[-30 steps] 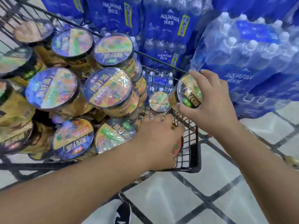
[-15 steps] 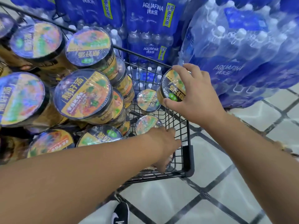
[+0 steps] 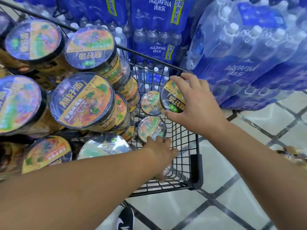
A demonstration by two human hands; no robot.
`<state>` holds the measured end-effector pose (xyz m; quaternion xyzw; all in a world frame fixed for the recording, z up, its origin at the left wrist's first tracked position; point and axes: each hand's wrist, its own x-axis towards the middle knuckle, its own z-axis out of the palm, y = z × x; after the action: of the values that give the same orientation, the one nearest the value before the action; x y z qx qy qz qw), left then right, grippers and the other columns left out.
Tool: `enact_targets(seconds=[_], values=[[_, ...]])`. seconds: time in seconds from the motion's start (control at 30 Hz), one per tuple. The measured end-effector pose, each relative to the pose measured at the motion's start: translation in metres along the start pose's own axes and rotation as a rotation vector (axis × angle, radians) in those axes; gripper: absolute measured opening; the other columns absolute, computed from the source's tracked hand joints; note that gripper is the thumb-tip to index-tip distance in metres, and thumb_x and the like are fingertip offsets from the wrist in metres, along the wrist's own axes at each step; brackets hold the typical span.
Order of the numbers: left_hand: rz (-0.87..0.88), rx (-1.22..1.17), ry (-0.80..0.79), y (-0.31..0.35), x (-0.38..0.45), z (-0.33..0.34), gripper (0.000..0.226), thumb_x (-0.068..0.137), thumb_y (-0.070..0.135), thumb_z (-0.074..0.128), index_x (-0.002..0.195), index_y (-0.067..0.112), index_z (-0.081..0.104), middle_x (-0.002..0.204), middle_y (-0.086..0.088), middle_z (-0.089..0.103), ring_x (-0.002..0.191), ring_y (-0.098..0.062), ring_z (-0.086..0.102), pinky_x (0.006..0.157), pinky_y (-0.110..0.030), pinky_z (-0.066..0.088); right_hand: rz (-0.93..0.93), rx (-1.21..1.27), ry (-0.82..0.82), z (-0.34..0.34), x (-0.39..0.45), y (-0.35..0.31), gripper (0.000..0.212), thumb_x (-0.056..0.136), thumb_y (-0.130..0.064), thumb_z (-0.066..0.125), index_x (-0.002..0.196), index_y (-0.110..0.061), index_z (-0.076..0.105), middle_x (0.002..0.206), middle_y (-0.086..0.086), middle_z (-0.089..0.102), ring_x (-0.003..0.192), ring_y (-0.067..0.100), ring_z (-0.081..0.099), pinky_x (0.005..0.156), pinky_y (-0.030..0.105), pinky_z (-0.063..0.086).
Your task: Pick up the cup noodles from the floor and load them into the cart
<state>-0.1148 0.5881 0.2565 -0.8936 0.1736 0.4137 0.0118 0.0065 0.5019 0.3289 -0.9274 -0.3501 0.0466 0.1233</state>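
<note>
cup noodles (image 3: 173,97) gripped by right hand (image 3: 197,103), above cart (image 3: 196,165)

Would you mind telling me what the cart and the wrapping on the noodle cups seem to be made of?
Cart: likely metal wire with a dark matte coating, judging by its thin rigid grid. Noodle cups: apparently clear glossy plastic film, shown by wrinkles and bright glare across the lids.

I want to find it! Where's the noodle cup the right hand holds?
Head view, right of centre: the right hand grips the noodle cup over the cart corner, beside the water packs.
</note>
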Motion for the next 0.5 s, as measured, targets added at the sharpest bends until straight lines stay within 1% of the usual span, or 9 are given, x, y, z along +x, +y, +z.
enact_targets(seconds=[0.07,0.17,0.23,0.3,0.4,0.5], values=[[0.008,-0.012,-0.007,0.001,-0.003,-0.009,0.096,0.084,0.057,0.077,0.157,0.02,0.026,0.153,-0.018,0.031,0.139,-0.042,0.036,0.106,-0.063,0.04,-0.016,0.003,-0.004,0.007,0.005,-0.006,0.097,0.074,-0.063,0.078,0.156,-0.034,0.036,0.16,0.002,0.034,0.139,0.035,0.036,0.105,0.059,0.047],[-0.016,-0.05,0.001,-0.002,-0.018,-0.017,0.07,0.1,0.042,0.062,0.157,0.019,0.029,0.158,-0.018,0.03,0.146,-0.041,0.03,0.113,-0.063,0.032,-0.03,-0.01,-0.039,0.022,0.017,-0.015,0.091,0.073,-0.06,0.078,0.151,-0.033,0.039,0.16,0.003,0.033,0.14,0.036,0.036,0.103,0.059,0.049],[-0.023,-0.071,0.026,-0.005,-0.037,-0.018,0.063,0.103,0.037,0.055,0.158,0.019,0.029,0.159,-0.018,0.029,0.148,-0.04,0.028,0.117,-0.064,0.025,-0.032,-0.035,-0.064,0.034,0.026,-0.021,0.083,0.073,-0.058,0.079,0.143,-0.03,0.043,0.158,0.004,0.033,0.139,0.037,0.037,0.102,0.057,0.05],[-0.023,-0.086,0.111,-0.01,-0.06,-0.014,0.062,0.103,0.035,0.056,0.157,0.021,0.03,0.156,-0.016,0.031,0.148,-0.038,0.026,0.119,-0.064,0.02,-0.022,-0.055,-0.072,0.047,0.038,-0.026,0.075,0.075,-0.055,0.079,0.137,-0.026,0.046,0.157,0.006,0.033,0.139,0.037,0.037,0.1,0.056,0.05],[-0.017,-0.143,0.276,-0.016,-0.094,-0.003,0.06,0.101,0.036,0.057,0.153,0.026,0.031,0.149,-0.013,0.036,0.145,-0.034,0.028,0.122,-0.061,0.018,0.002,-0.062,-0.069,0.07,0.051,-0.026,0.067,0.08,-0.052,0.077,0.133,-0.022,0.048,0.158,0.009,0.031,0.141,0.038,0.033,0.099,0.056,0.051],[-0.003,-0.265,0.407,-0.016,-0.122,0.0,0.046,0.102,0.035,0.052,0.145,0.029,0.038,0.144,-0.007,0.039,0.145,-0.029,0.027,0.124,-0.057,0.017,0.03,-0.054,-0.048,0.087,0.056,-0.026,0.062,0.085,-0.054,0.076,0.131,-0.019,0.052,0.148,0.01,0.039,0.136,0.035,0.035,0.097,0.058,0.052]])
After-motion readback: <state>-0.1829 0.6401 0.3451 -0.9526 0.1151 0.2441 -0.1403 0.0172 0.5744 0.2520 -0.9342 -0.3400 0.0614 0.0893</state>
